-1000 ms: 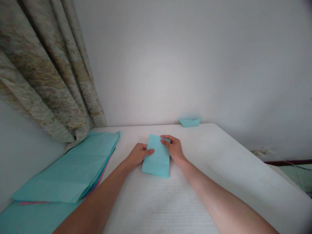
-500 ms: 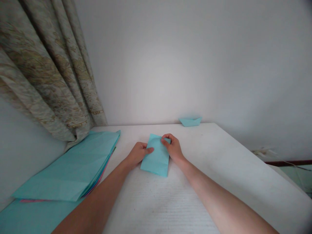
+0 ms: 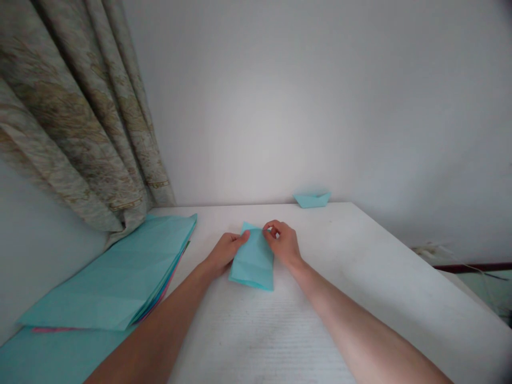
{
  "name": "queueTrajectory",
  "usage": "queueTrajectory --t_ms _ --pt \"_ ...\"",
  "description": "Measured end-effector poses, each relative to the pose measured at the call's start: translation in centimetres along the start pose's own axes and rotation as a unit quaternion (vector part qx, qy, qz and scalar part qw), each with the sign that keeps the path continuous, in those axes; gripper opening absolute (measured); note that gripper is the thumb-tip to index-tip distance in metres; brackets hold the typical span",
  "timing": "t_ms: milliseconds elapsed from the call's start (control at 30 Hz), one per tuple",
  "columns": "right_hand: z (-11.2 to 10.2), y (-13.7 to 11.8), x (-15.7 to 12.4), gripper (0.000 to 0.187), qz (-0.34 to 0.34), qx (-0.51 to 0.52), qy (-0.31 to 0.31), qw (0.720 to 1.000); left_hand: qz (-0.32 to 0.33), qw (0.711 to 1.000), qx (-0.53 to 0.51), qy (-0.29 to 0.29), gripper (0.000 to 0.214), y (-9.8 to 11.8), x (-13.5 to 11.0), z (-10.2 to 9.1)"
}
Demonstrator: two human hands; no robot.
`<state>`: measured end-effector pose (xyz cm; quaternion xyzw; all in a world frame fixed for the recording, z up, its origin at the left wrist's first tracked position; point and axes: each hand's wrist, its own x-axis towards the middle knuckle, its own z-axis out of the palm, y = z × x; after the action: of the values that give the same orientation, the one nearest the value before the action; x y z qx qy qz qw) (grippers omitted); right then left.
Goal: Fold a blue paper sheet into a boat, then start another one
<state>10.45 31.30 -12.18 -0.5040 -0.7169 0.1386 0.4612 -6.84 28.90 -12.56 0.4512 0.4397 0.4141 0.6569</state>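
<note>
A folded light-blue sheet of paper (image 3: 252,261) lies on the white table (image 3: 320,320) in front of me. My left hand (image 3: 224,252) rests on its left edge, with the thumb pressing near the far left corner. My right hand (image 3: 283,242) pinches the far right corner of the sheet between thumb and fingers and bends it inward. Both forearms reach in from the bottom of the view.
A stack of large light-blue sheets (image 3: 116,282) with pink edges showing lies at the left of the table. A small blue paper boat (image 3: 312,200) stands at the far edge by the wall. A patterned curtain (image 3: 80,117) hangs at the left.
My right hand has curled from lying on the sheet to pinching its far right corner and folding it inward. My left thumb has slid up toward the far edge. The sheet has shifted slightly left.
</note>
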Motion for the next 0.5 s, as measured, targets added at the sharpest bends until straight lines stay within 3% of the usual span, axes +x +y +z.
queueTrajectory --t_ms 133,233,300,367,433,500 --pt "0.2 -0.3 -0.3 0.007 0.036 0.161 -0.052 0.985 -0.020 0.999 -0.043 0.015 0.053 0.5 -0.4 0.2" --pt "0.0 -0.4 -0.3 0.005 0.066 0.273 -0.059 0.958 -0.023 0.999 -0.037 0.003 0.035 0.6 -0.5 0.2" --pt "-0.2 -0.3 -0.2 0.004 0.088 0.325 -0.038 0.941 -0.008 1.000 0.021 0.017 0.026 0.4 -0.2 -0.1" --pt "-0.2 0.0 -0.2 0.005 0.115 0.362 -0.010 0.925 0.030 0.988 0.132 0.077 0.028 0.3 0.1 -0.7" --pt "-0.1 0.2 -0.1 0.005 0.135 0.385 -0.004 0.913 0.092 0.941 0.275 0.176 0.044 0.3 0.4 -1.4" --pt "0.2 0.1 -0.2 0.006 0.139 0.391 -0.022 0.910 0.177 0.859 0.400 0.267 0.057 0.4 0.5 -1.8"
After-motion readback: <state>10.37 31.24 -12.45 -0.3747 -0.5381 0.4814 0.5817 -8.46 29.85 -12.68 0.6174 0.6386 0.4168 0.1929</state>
